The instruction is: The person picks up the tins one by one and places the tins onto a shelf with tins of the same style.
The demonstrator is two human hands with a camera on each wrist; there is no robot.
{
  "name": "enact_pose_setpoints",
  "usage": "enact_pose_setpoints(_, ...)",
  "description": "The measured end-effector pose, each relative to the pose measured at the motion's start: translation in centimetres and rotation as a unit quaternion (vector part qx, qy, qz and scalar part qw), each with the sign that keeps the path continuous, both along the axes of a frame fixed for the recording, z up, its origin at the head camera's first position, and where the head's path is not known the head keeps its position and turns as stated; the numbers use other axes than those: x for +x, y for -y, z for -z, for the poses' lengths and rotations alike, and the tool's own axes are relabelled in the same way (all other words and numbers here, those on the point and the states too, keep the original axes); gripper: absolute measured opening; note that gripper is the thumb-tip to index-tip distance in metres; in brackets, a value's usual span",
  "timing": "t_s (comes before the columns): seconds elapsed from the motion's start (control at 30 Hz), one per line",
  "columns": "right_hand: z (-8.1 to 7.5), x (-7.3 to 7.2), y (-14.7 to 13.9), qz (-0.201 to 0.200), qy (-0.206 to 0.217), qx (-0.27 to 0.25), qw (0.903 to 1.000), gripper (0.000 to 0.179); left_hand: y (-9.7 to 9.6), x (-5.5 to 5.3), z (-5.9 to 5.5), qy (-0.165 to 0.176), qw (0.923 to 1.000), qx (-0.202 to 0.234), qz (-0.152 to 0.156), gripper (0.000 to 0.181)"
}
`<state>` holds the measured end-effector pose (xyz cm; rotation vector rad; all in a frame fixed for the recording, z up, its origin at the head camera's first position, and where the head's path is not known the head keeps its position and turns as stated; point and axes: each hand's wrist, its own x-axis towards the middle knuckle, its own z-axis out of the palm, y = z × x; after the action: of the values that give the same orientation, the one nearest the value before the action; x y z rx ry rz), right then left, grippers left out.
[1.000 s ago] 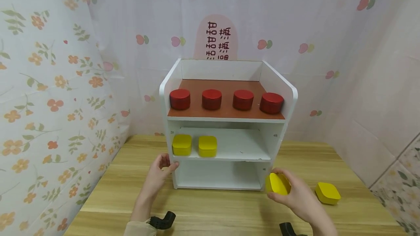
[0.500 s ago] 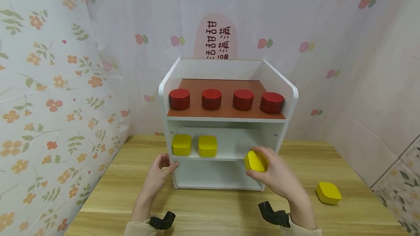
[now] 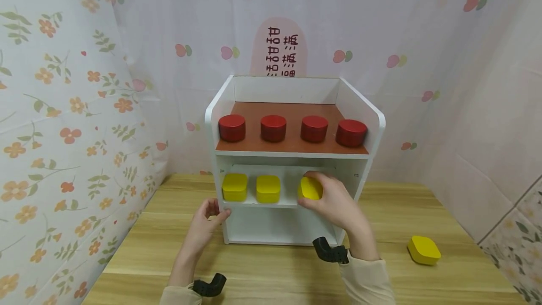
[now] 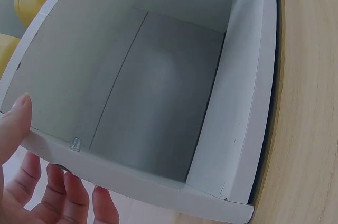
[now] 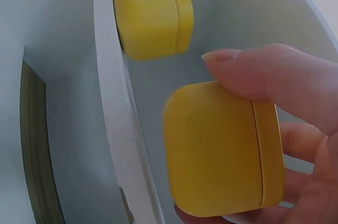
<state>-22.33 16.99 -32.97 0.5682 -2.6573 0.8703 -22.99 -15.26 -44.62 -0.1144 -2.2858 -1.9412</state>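
Observation:
A white shelf unit [image 3: 281, 226] stands on the table. My left hand [image 3: 206, 224] grips its left side panel, the thumb at the front edge and the fingers on the outer face; the left wrist view shows the thumb [image 4: 15, 127] and fingers on either side of the panel. My right hand [image 3: 336, 201] holds a yellow square tin [image 5: 216, 150] by its sides, at the front of the middle shelf; whether it touches the shelf I cannot tell. To its left, two more yellow tins, one at the far left [image 3: 235, 187] and one nearer [image 3: 268, 189], sit in a row.
Several red round tins [image 3: 273, 128] line the brown top shelf [image 3: 283, 109]. Another yellow tin [image 3: 424, 250] lies on the wooden table [image 3: 262, 272], right of the unit. Patterned cloth [image 3: 190, 22] hangs behind and at the sides.
My right hand has carried the yellow tin up and left, from beside the unit's lower right to the front of the middle shelf. The left hand has stayed in place.

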Motion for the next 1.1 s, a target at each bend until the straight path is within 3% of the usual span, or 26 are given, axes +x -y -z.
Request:
enact_pose_setpoints(0.43,0.0,-1.8,1.2,-0.001,0.036,0.015,0.9993,0.056,0.2,-0.1,0.2,-0.006,1.0000,-0.002,-0.002,0.036)
enact_pose_setpoints(0.77,-0.2,-2.1,1.9,0.009,0.041,0.023,0.9988,0.056,0.0,0.1,-0.1,-0.004,0.9999,0.009,0.008,0.038)
enact_pose_setpoints(1.1,0.0,-2.1,2.3,0.009,0.060,0.030,0.9977,0.058,0.2,-0.2,0.3,0.001,0.9999,0.010,0.008,0.037)
